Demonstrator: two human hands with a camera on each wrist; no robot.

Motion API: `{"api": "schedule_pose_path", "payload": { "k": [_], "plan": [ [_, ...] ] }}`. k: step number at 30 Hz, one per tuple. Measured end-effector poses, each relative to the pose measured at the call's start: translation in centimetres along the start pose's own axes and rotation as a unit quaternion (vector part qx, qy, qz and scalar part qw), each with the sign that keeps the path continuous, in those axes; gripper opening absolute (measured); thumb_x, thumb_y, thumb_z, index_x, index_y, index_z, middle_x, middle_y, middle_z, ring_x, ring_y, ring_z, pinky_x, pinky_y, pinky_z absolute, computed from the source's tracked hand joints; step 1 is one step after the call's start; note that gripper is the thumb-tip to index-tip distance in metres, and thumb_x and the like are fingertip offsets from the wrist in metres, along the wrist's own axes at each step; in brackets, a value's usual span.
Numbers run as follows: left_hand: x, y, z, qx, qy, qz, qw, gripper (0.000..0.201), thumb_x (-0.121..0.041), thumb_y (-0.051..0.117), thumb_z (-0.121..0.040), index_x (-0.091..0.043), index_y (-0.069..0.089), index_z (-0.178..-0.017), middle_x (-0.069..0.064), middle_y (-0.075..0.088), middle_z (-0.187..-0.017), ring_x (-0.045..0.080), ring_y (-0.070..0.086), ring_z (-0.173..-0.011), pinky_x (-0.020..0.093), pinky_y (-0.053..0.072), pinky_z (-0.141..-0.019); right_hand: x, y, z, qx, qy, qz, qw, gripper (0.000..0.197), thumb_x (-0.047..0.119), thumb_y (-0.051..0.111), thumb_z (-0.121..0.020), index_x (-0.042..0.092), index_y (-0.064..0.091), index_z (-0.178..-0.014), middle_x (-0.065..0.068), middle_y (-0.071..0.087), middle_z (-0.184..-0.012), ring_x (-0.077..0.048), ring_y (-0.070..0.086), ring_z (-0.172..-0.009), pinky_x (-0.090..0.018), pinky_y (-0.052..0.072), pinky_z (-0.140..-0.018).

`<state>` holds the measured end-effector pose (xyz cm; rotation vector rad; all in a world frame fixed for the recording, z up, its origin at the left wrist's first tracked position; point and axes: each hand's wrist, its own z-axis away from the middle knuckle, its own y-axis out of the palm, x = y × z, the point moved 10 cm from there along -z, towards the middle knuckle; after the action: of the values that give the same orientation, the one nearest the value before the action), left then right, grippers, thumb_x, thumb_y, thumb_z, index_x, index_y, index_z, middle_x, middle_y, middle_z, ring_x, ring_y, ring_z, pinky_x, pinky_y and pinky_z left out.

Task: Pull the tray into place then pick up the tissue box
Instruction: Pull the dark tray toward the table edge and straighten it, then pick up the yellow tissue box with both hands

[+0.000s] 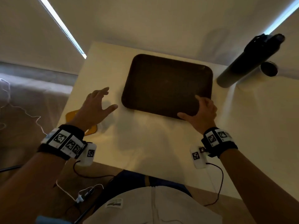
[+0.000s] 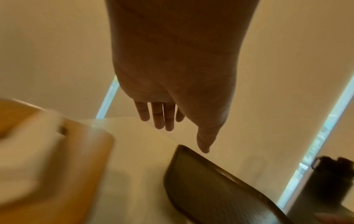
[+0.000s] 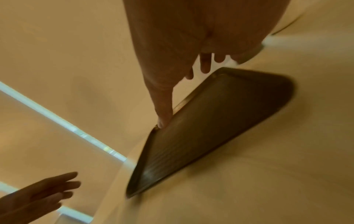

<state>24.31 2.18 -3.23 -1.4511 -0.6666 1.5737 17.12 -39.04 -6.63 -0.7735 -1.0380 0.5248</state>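
Note:
A dark brown tray (image 1: 166,84) lies flat on the white table (image 1: 145,139). My right hand (image 1: 191,109) pinches its near right corner, thumb on the inside and fingers at the outer edge; the right wrist view shows the thumb pressed on the tray (image 3: 210,128) rim. Held above the table just left of the tray, my left hand (image 1: 103,101) is open with spread fingers and holds nothing. The tissue box (image 1: 71,114), wooden-topped with white tissue, sits at the table's left edge, mostly hidden under my left wrist. It is blurred in the left wrist view (image 2: 57,166).
A tall dark bottle (image 1: 252,62) and a small round cup (image 1: 269,68) stand at the table's far right, close to the tray's right side. The table's left edge drops to the floor. Wrist cables (image 1: 216,191) hang over the near edge.

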Motion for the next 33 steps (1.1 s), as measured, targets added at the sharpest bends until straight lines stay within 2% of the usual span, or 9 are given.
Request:
{"api": "schedule_pose_path", "payload": {
  "k": [3,6,8,12,14,20,27,31,33],
  "plan": [
    [3.4,-3.3,4.3,-0.002,-0.025,0.024,0.999,0.074,-0.046,0.074,-0.079,-0.032,0.039,-0.143,0.005,0.048,-0.140,0.019,0.047,-0.122,0.037,0.040,-0.098,6.2,3.6,1.7,0.071,-0.090,-0.003,0.993,0.088,0.057,0.077,-0.069,0.030,0.036,-0.142,-0.008,0.030,-0.147,-0.033,0.023,-0.135,-0.056,0.029,-0.109],
    [7.1,-5.3,7.9,0.025,-0.031,0.039,0.998,0.065,-0.053,0.069,-0.075,-0.052,0.035,-0.130,0.006,0.049,-0.138,0.022,0.050,-0.120,0.047,0.046,-0.098,12.1,8.6,4.4,0.155,-0.159,0.005,0.975,0.086,0.050,0.077,-0.073,0.029,0.034,-0.145,-0.009,0.032,-0.148,-0.032,0.024,-0.137,-0.053,0.029,-0.110],
    [9.3,-6.2,9.3,0.025,-0.015,0.042,0.999,0.063,-0.055,0.067,-0.072,-0.051,0.037,-0.128,0.003,0.051,-0.131,0.020,0.053,-0.114,0.051,0.049,-0.096,16.0,11.9,6.3,0.195,-0.205,0.027,0.959,0.086,0.051,0.076,-0.074,0.029,0.033,-0.146,-0.007,0.034,-0.148,-0.031,0.024,-0.137,-0.051,0.029,-0.111],
    [14.3,-6.6,9.5,0.066,-0.032,0.082,0.994,0.073,-0.057,0.072,-0.068,-0.048,0.038,-0.133,-0.025,0.042,-0.128,0.003,0.052,-0.113,0.040,0.047,-0.101,21.6,19.2,9.1,0.288,-0.245,0.060,0.924,0.094,0.053,0.077,-0.071,0.028,0.028,-0.148,-0.004,0.036,-0.148,-0.027,0.025,-0.138,-0.046,0.027,-0.113],
    [16.5,-6.1,8.7,0.115,-0.029,0.102,0.988,0.090,-0.056,0.081,-0.063,-0.045,0.036,-0.140,-0.032,0.035,-0.132,-0.004,0.047,-0.118,0.037,0.043,-0.104,23.7,22.1,10.0,0.320,-0.240,0.064,0.914,0.102,0.052,0.081,-0.068,0.026,0.025,-0.149,-0.004,0.036,-0.149,-0.026,0.025,-0.138,-0.044,0.028,-0.113],
    [18.4,-3.5,5.3,0.265,0.044,0.059,0.961,0.127,-0.056,0.090,-0.051,-0.037,0.018,-0.154,-0.016,0.028,-0.147,0.005,0.038,-0.124,0.030,0.035,-0.105,26.6,26.3,11.1,0.302,-0.189,0.043,0.933,0.120,0.046,0.090,-0.058,0.025,0.016,-0.150,-0.005,0.035,-0.148,-0.027,0.029,-0.134,-0.046,0.028,-0.112],
    [17.6,-2.3,3.1,0.269,0.169,0.055,0.947,0.107,-0.056,0.084,-0.062,-0.035,0.028,-0.151,-0.007,0.042,-0.147,0.006,0.044,-0.122,0.033,0.043,-0.103,25.4,28.1,11.8,0.229,-0.114,-0.014,0.967,0.119,0.054,0.088,-0.053,0.030,0.021,-0.148,-0.003,0.044,-0.141,-0.023,0.039,-0.126,-0.047,0.036,-0.107],
    [17.1,-2.1,2.5,0.266,0.207,0.062,0.940,0.103,-0.053,0.085,-0.062,-0.026,0.036,-0.148,-0.004,0.048,-0.141,-0.002,0.042,-0.110,0.007,0.033,-0.092,25.5,28.0,11.8,0.197,-0.109,-0.040,0.973,0.110,0.049,0.089,-0.055,0.023,0.032,-0.146,-0.007,0.053,-0.133,-0.025,0.048,-0.118,-0.047,0.041,-0.101],
    [17.1,-2.1,2.3,0.261,0.211,0.060,0.940,0.103,-0.054,0.085,-0.061,-0.026,0.037,-0.147,-0.005,0.049,-0.140,-0.004,0.041,-0.108,0.003,0.031,-0.088,25.7,27.9,11.7,0.196,-0.108,-0.036,0.974,0.109,0.044,0.090,-0.057,0.021,0.032,-0.147,-0.010,0.054,-0.131,-0.027,0.047,-0.117,-0.044,0.040,-0.100]
  ]
}}
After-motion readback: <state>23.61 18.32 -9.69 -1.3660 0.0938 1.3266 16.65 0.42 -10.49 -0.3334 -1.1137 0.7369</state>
